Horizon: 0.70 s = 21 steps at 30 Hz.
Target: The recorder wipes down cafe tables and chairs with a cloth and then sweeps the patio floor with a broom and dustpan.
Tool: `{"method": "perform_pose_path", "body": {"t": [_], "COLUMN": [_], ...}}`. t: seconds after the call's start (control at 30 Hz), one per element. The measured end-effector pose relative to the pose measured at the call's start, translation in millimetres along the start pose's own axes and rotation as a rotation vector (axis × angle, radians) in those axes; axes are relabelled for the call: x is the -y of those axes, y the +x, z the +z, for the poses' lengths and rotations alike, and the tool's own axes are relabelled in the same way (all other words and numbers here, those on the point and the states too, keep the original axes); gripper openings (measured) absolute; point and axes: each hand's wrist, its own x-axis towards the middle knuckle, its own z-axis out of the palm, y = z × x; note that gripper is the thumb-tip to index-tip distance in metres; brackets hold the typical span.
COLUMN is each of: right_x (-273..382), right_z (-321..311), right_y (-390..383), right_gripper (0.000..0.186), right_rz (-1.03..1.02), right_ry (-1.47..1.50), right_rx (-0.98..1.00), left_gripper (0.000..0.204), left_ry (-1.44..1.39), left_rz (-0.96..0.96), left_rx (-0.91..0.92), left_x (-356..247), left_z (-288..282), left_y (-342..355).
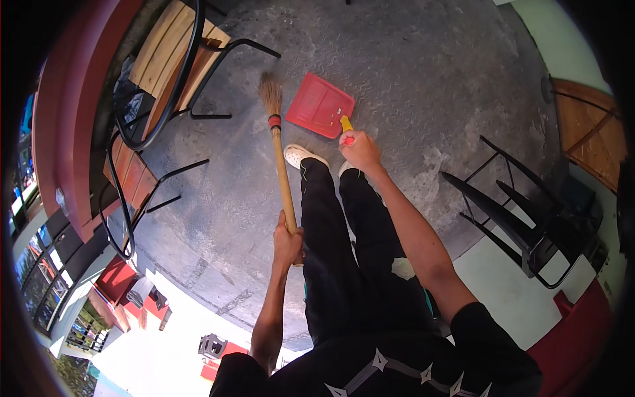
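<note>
My left hand is closed round the lower part of a broom's wooden handle. The broom points away from me, its straw bristles at the far end and a red and black binding below them. In my right hand is the yellow handle of a red dustpan. The pan lies on or just above the grey floor, right of the bristles, with a few small pale bits in it near the handle. Its handle end is partly hidden by my fingers.
Wooden-slat chairs with black metal frames stand at the left, by a red ledge. A black metal chair is at the right. My shoes are just behind the dustpan on the rough concrete floor.
</note>
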Motion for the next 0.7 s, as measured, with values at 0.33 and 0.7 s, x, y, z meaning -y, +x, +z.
{"method": "perform_pose_path", "body": {"t": [0.33,0.7], "right_x": [-14.8,-62.0], "right_z": [-5.2,46.9], "right_y": [-0.8,-81.7], "right_gripper": [0.015,0.015], "right_rz": [0.018,0.149], "right_ry": [0.119,0.494], "right_rx": [-0.05,-0.109], "left_gripper": [0.059,0.06], "left_ry": [-0.278,-0.022], "left_rz": [-0.19,0.095], "left_rx": [0.312,0.048], "left_x": [-2.9,-20.4], "left_z": [-5.0,-34.9], "left_y": [-145.1,-9.1]}}
